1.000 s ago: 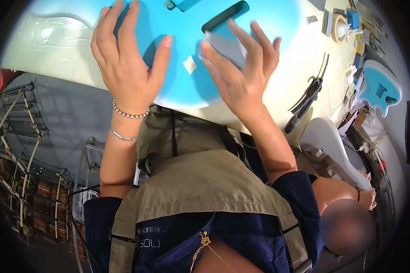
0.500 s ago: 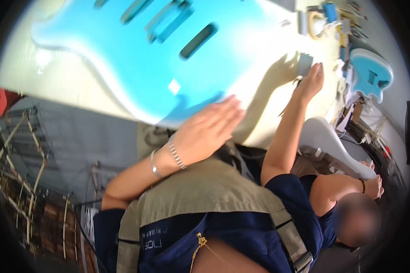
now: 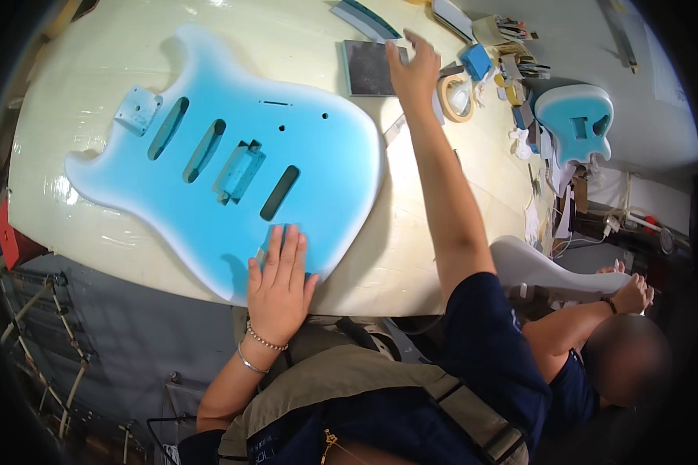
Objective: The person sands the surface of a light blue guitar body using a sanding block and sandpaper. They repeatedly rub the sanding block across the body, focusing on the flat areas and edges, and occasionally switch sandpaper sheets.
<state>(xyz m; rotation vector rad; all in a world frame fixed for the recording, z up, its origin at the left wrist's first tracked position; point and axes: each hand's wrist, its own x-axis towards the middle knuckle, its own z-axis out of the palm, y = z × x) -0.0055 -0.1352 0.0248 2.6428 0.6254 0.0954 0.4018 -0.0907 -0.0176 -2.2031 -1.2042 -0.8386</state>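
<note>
A solid-body guitar body [image 3: 318, 186], light blue fading to white at its edges, lies flat on the cream-coloured table, with slots, a cavity and small holes cut in it. My left hand [image 3: 278, 279] rests palm down on its near end, fingers stretched out. Beyond the body's right side, my right hand [image 3: 416, 76] is open, thumb and fingers apart. It reaches over the table beside a dark grey rectangular pad [image 3: 369, 68]; whether a fingertip touches the pad I cannot tell. A curved blue-grey strip [image 3: 364, 19] lies just past that hand.
A tape roll [image 3: 456, 99], a blue block [image 3: 475, 62] and several pens and brushes [image 3: 513, 31] crowd the table's right side. Another blue guitar body [image 3: 574, 124] stands at the far right. Close on my right, a co-worker holds a pale guitar body [image 3: 531, 271].
The view has shifted, showing the whole guitar body. My left hand has gone from the body's near edge onto its face. My right hand has reached farther out, its fingers now spread.
</note>
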